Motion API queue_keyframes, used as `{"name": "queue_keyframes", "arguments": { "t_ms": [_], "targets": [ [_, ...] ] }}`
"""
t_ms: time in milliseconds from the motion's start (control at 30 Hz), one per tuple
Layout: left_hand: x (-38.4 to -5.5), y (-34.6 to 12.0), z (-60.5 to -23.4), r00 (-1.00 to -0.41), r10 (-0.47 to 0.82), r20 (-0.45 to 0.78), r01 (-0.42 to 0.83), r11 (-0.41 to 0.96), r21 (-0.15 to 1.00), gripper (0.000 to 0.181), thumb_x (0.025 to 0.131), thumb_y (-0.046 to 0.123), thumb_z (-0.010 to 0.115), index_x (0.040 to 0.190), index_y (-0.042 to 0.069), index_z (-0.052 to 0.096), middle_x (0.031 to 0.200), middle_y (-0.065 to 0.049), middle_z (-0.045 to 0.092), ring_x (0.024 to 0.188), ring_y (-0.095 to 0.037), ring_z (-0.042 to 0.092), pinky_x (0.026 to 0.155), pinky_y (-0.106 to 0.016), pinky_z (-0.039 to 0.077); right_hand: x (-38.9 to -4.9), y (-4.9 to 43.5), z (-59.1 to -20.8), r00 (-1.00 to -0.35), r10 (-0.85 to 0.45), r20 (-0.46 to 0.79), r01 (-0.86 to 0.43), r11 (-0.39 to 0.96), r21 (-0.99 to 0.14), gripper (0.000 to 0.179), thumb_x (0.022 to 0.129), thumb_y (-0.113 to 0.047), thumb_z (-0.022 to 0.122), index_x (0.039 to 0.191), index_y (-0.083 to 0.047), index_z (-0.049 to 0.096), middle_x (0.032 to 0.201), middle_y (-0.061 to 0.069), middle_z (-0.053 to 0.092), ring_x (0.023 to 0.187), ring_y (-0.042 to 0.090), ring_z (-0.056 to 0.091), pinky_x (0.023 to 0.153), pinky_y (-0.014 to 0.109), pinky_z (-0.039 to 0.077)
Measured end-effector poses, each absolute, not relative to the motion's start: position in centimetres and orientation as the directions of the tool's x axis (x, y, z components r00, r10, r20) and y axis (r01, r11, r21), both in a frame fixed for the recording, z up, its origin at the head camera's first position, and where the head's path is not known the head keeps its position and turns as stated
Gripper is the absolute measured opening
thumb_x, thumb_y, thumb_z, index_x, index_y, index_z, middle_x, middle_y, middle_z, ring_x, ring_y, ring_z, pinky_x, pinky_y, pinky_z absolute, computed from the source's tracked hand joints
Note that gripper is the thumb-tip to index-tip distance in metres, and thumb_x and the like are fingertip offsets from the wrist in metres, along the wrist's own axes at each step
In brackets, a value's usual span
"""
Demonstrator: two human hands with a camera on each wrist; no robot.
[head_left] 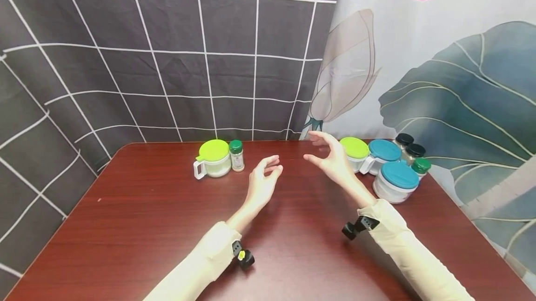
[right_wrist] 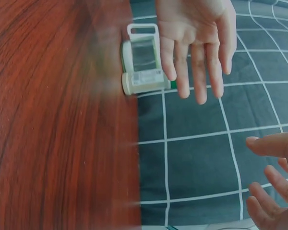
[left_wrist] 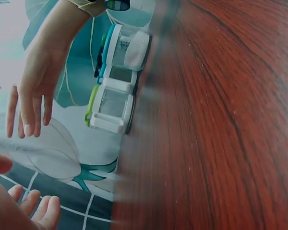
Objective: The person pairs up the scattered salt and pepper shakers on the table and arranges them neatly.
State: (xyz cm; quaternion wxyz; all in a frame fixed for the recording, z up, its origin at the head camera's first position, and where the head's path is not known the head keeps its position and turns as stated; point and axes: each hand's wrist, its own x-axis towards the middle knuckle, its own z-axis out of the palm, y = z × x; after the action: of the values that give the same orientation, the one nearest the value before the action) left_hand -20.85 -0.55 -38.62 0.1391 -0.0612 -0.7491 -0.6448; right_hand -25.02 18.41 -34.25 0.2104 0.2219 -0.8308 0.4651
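Observation:
Both hands are held over the table with nothing in them. My left hand (head_left: 262,182), its fingers loosely bent, is nearest to a small shaker jar with a green cap (head_left: 236,156). Beside that shaker stands a clear seasoning jar with a lime-green lid and white handle (head_left: 213,157). Fingers spread and thumb apart, my right hand (head_left: 332,159) is just left of another lime-lidded jar (head_left: 354,152), overlapping its edge in the head view. In the left wrist view the right hand (left_wrist: 38,86) hangs with its fingers extended; the right wrist view shows the left hand (right_wrist: 197,48) likewise.
Two blue-lidded jars (head_left: 399,181) stand at the right, with two black-capped shakers (head_left: 414,150) and a green-capped one (head_left: 421,166) behind them. A dark grid-patterned cloth (head_left: 167,59) and a leaf-printed curtain (head_left: 473,91) rise behind the reddish-brown table (head_left: 138,236).

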Motion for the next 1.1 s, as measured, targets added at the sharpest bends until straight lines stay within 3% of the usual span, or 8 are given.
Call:
{"name": "queue_keyframes", "arguments": {
  "t_ms": [167, 333, 567, 1100],
  "targets": [
    [-20.9, 0.2, -38.8, -0.959, -0.057, 0.277, 0.264, 0.168, 0.950, 0.033, 0.090, 0.011, 0.063, 0.122, 0.004, 0.062, 0.120, -0.014, 0.067, 0.107, -0.028, 0.066, 0.094, -0.043, 0.051, -25.7, 20.0, -34.8, -0.827, -0.163, 0.538, -0.541, 0.489, -0.684, 0.060, 0.074, -0.003, 0.080, 0.129, -0.004, 0.057, 0.115, 0.018, 0.066, 0.104, 0.030, 0.062, 0.089, 0.040, 0.049],
    [-20.9, 1.0, -38.7, -0.963, -0.034, 0.267, 0.258, 0.167, 0.952, 0.034, 0.090, 0.013, 0.063, 0.123, 0.005, 0.062, 0.120, -0.014, 0.067, 0.108, -0.028, 0.065, 0.094, -0.043, 0.051, -25.5, 21.3, -34.4, -0.835, -0.156, 0.528, -0.524, 0.517, -0.676, 0.059, 0.075, -0.006, 0.080, 0.129, -0.004, 0.056, 0.115, 0.019, 0.065, 0.105, 0.032, 0.060, 0.088, 0.038, 0.048],
    [-21.0, 1.8, -38.8, -0.965, 0.005, 0.264, 0.260, 0.189, 0.947, 0.035, 0.091, 0.015, 0.063, 0.124, 0.006, 0.062, 0.122, -0.013, 0.067, 0.110, -0.028, 0.065, 0.094, -0.040, 0.052, -25.5, 22.8, -34.1, -0.837, -0.124, 0.533, -0.505, 0.552, -0.663, 0.058, 0.074, -0.006, 0.080, 0.128, -0.006, 0.058, 0.112, 0.018, 0.065, 0.104, 0.030, 0.060, 0.091, 0.051, 0.050],
    [-21.5, 4.2, -38.8, -0.965, 0.108, 0.240, 0.256, 0.165, 0.953, 0.041, 0.090, 0.019, 0.066, 0.127, 0.005, 0.059, 0.128, -0.013, 0.063, 0.116, -0.032, 0.061, 0.098, -0.045, 0.048, -25.3, 26.4, -33.7, -0.849, -0.085, 0.522, -0.449, 0.638, -0.626, 0.059, 0.077, -0.007, 0.079, 0.131, -0.006, 0.055, 0.117, 0.021, 0.064, 0.110, 0.035, 0.059, 0.094, 0.053, 0.047]
  ]
}}
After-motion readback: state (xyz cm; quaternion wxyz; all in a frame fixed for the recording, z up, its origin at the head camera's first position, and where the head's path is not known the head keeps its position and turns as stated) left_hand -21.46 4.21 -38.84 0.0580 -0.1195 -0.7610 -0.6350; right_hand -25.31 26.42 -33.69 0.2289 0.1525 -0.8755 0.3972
